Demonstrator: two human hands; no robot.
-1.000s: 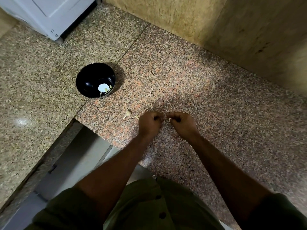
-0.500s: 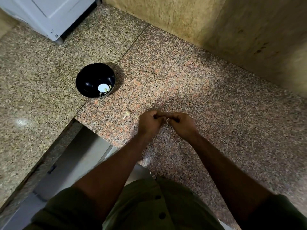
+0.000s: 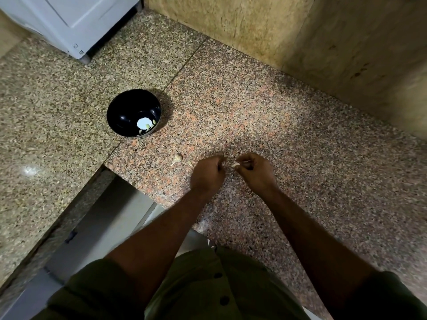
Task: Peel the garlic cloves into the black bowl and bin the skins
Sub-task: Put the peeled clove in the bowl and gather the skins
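Speckled granite worktop (image 3: 254, 107) runs from its near edge by my waist to a tan wall (image 3: 265, 24) at the back, with a white appliance (image 3: 69, 19) standing at the far left corner. Where the near edge steps inward, a grey gap (image 3: 104, 222) opens below the slab.

My left hand (image 3: 208, 174) hovers just inside the near edge, fingers curled in; whether they pinch a bit of skin I cannot tell, since the knuckles hide the tips. My right hand (image 3: 256, 172) sits just beside it, a small gap between the two, and its grip is closed on a pale clove (image 3: 236, 164) pinched at the fingertips, the clove poking out toward my left hand. A thin pale sliver juts from the top of that hand, too small to name.

Left of my left hand, near the stepped edge, lie a loose clove (image 3: 177, 159) with its tail pointing toward the edge and a small scrap of skin (image 3: 190, 163) just beside my knuckles. Farther toward the back left sits the black bowl (image 3: 120, 112), straddling the seam between two slabs, well apart from my hands. Inside it, against the right wall, rest pale peeled pieces (image 3: 144, 123)

My olive shirt (image 3: 219, 285) fills the bottom of the view
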